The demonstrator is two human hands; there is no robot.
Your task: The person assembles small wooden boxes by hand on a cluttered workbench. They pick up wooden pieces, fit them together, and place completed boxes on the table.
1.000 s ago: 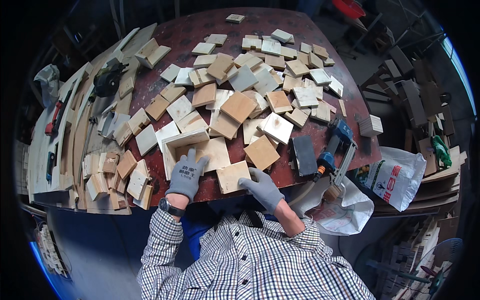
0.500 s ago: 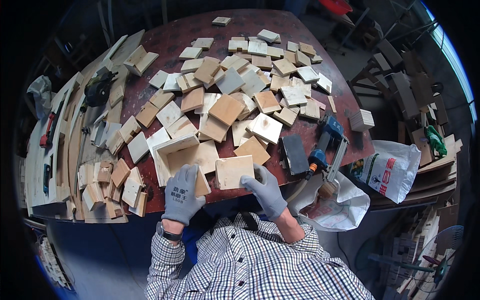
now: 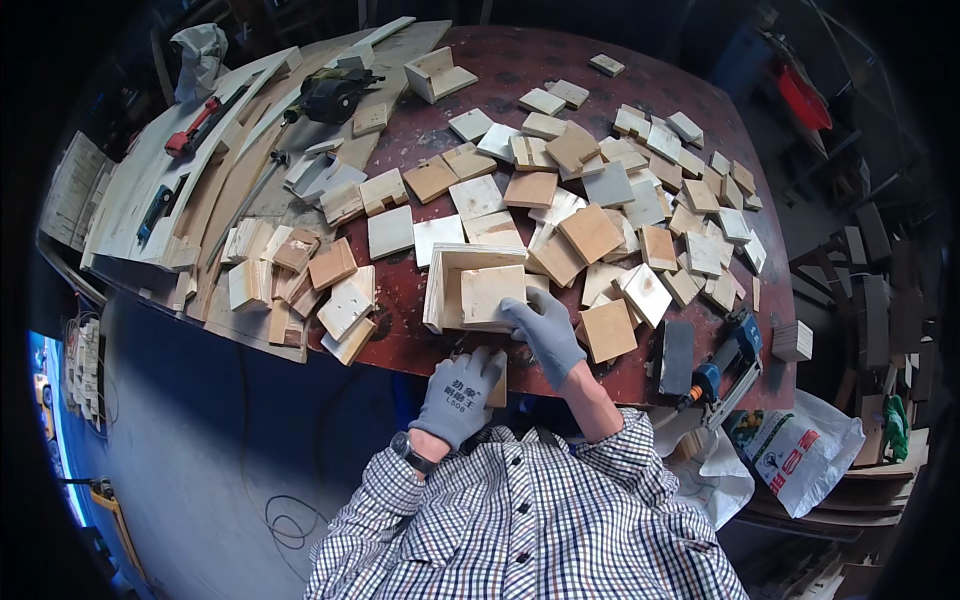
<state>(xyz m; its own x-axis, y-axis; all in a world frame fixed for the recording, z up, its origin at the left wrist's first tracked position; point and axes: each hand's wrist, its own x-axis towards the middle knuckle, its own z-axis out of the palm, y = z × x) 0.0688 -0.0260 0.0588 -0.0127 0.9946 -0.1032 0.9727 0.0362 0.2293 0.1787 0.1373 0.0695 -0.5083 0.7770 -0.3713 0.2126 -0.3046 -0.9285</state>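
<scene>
Fingers of R hand (image 3: 548,338) pinch the R side of a near-square wood block (image 3: 491,293), thumb on its near face; block's just L of them, no clear long axis, btwn the hand & the L-shaped corner of a wooden frame (image 3: 478,256), contact w/ it unclear. R hand's nearer the frame; L hand (image 3: 458,398) is curled below, at the tabletop (image 3: 400,335) edge by a wood piece (image 3: 498,388), can't tell if gripped.

A pale square block (image 3: 490,292) is held at a corner-shaped wooden frame (image 3: 447,280), a mostly hidden piece (image 3: 498,391) nearer.
</scene>
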